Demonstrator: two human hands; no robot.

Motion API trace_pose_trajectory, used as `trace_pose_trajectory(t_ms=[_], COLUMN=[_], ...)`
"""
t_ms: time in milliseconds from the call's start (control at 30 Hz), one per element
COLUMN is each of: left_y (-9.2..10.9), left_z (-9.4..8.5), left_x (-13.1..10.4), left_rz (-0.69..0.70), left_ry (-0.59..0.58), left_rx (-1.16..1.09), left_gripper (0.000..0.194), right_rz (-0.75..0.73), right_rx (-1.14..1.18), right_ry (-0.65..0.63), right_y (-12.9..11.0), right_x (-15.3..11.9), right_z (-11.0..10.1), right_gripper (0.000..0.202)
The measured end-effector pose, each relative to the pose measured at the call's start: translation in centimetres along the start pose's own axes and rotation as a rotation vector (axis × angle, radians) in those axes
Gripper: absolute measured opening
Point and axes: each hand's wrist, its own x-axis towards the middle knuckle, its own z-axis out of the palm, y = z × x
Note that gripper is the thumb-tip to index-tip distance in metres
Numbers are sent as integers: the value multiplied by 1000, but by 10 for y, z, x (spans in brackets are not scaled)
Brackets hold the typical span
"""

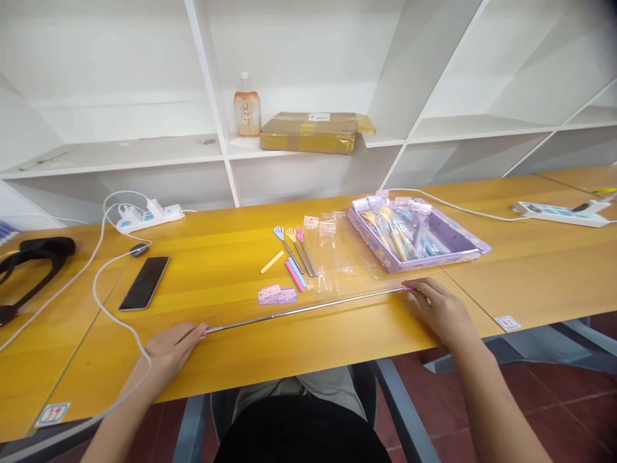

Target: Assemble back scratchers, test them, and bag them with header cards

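Note:
A telescopic back scratcher (303, 309), drawn out long, spans the space between my hands above the table's front part. Its left pink end is pinched in my left hand (174, 347), and its right pink end in my right hand (438, 307); the fingers partly cover both ends. Beyond the rod lie blue, yellow and pink hand-shaped scratcher heads on metal rods (299, 252). Beside them are a yellow sleeve (272, 262), pink and blue sleeves (295, 274), small printed cards (277, 295) and clear plastic bags (330, 257).
A purple display box (436, 260) holding several bagged scratchers stands right of centre. At left are a phone (144, 283), a white cable (99, 289) near my left forearm, and a power strip (154, 217). A bottle (247, 110) and taped carton (308, 132) sit on the shelf.

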Motion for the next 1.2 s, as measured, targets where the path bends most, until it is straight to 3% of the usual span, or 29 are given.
trace_pose_trajectory(t_ms=[100, 167, 267, 367, 467, 567, 833, 1033, 1200], left_y=[9, 24, 64, 107, 127, 127, 123, 121, 121], left_z=[2, 8, 27, 50, 67, 73, 72, 75, 76], left_x=[9, 20, 41, 59, 67, 65, 65, 63, 59], left_rz=[12, 27, 58, 73, 82, 39, -40, -19, -8], left_ry=[-35, -45, -79, -92, -78, -83, -100, -88, -153], left_rx=[-4, 2, -10, -3, -12, -41, -136, -80, 11], left_gripper=[31, 29, 29, 28, 27, 27, 26, 31, 33], right_rz=[-55, -125, -285, -417, -417, -363, -214, -242, -219], right_rx=[-20, -10, 63, 137, 157, 188, 192, 186, 167], right_ry=[28, 26, -42, -148, -135, -106, -107, -48, -32], right_y=[-18, -46, -114, -189, -236, -249, -252, -260, -262], right_x=[11, 21, 34, 38, 36, 33, 29, 24, 23], right_z=[-3, -4, 6, 29, 51, 61, 61, 63, 64], right_gripper=[18, 16, 18, 24, 22, 18, 15, 12, 20])
